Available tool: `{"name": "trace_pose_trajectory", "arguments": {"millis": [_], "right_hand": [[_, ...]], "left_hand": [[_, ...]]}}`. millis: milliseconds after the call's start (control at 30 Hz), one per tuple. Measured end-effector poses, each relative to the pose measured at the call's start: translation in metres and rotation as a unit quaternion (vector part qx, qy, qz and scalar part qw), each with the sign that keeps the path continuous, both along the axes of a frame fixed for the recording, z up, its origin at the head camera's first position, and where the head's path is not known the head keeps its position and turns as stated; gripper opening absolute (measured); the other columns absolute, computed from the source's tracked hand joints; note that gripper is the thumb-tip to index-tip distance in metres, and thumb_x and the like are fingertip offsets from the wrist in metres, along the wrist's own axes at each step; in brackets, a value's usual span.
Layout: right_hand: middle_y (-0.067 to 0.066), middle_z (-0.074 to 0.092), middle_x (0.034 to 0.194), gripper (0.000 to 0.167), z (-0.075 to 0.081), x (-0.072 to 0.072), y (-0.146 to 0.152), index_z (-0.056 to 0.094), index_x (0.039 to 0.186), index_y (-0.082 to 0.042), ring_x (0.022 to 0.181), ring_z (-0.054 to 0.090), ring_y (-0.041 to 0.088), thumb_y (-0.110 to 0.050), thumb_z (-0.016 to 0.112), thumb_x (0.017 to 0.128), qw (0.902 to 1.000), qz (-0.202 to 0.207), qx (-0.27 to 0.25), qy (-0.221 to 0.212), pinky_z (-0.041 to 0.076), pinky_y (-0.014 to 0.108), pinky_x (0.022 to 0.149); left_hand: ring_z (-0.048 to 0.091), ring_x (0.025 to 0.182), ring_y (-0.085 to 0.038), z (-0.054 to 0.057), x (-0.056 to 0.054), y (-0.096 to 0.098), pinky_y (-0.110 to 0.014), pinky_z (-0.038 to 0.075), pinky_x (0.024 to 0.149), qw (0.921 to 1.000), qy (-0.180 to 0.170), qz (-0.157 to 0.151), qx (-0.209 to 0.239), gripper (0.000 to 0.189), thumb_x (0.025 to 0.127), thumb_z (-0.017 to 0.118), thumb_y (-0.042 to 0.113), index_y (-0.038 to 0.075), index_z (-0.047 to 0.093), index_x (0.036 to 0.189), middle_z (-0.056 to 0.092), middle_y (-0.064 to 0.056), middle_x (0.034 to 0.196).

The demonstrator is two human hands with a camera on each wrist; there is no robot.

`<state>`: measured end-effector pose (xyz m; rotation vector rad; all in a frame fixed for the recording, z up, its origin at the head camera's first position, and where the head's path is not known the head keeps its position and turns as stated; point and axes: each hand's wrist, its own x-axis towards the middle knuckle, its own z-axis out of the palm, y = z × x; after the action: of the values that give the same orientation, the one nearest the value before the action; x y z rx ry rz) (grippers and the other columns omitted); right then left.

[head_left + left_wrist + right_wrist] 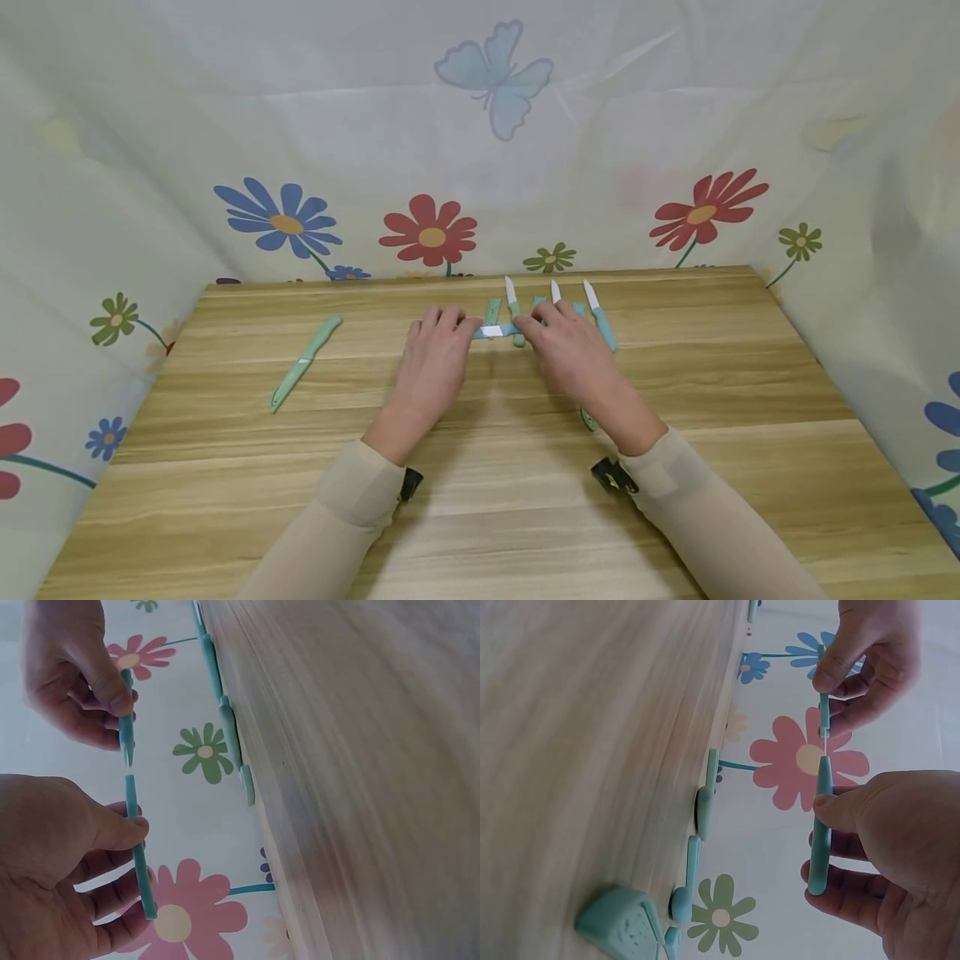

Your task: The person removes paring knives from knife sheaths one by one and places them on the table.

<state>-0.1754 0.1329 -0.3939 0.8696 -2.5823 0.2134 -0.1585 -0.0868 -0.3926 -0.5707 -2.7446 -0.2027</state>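
Note:
My left hand (437, 354) pinches a blue blade sheath (138, 847) between thumb and fingers. Opposite it, my right hand (576, 357) grips the blue handle of a paring knife (821, 832). A short stretch of white blade (492, 331) shows between sheath and handle, the rest apparently inside the sheath. Both are held above the table, in line with each other. Behind the hands lie a green-handled knife (513, 304) with its white blade bare and a green sheath (492, 310). Another white blade (556, 291) is partly hidden by my right hand.
A blue-handled knife (602, 321) lies right of my right hand, near a blue sheath (579, 308). At the left rests a green knife (306, 362) in its sheath. A green perforated piece (619, 922) lies beneath my right wrist. The wooden table (480, 500) meets a flowered curtain.

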Motion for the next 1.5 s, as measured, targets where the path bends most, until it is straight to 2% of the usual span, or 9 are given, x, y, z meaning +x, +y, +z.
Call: {"name": "trace_pose_trajectory", "arguments": {"millis": [433,933,1200,1500], "right_hand": [[0.011,0.068,0.109,0.026,0.0018,0.0,0.0009,0.076,0.124,-0.01,0.091,0.061,0.031,-0.001,0.072,0.1,0.9999,-0.007,0.006,-0.012,0.054,0.037,0.072],[0.011,0.069,0.109,0.025,0.0006,-0.0013,0.0032,0.077,0.121,-0.009,0.094,0.063,0.032,0.0,0.073,0.099,0.9999,-0.013,0.002,-0.007,0.056,0.039,0.076],[0.011,0.069,0.11,0.026,0.0015,-0.0013,0.0043,0.077,0.121,-0.01,0.095,0.062,0.033,0.001,0.074,0.098,0.9998,-0.018,-0.003,-0.013,0.057,0.039,0.074],[0.011,0.069,0.109,0.024,0.0017,-0.0023,0.0053,0.077,0.122,-0.01,0.094,0.062,0.033,-0.002,0.073,0.099,0.9996,-0.022,0.001,-0.016,0.056,0.039,0.075]], "left_hand": [[0.053,0.106,-0.03,0.0002,0.0001,-0.0014,-0.045,0.051,0.084,1.0,0.006,0.004,-0.001,0.027,0.103,0.07,0.007,0.011,0.075,0.129,0.062,-0.008,0.117],[0.053,0.105,-0.029,-0.0006,0.0,-0.0009,-0.045,0.052,0.085,1.0,0.003,0.009,0.002,0.028,0.102,0.071,0.006,0.01,0.074,0.13,0.061,-0.009,0.117],[0.052,0.107,-0.03,-0.0006,-0.0002,-0.0018,-0.047,0.052,0.088,0.9999,-0.002,0.013,0.007,0.031,0.1,0.073,0.005,0.009,0.074,0.131,0.062,-0.01,0.119],[0.053,0.108,-0.031,-0.0004,-0.0001,-0.003,-0.047,0.052,0.088,0.9999,0.008,0.012,0.008,0.031,0.099,0.074,0.005,0.009,0.074,0.13,0.062,-0.01,0.118]]}}
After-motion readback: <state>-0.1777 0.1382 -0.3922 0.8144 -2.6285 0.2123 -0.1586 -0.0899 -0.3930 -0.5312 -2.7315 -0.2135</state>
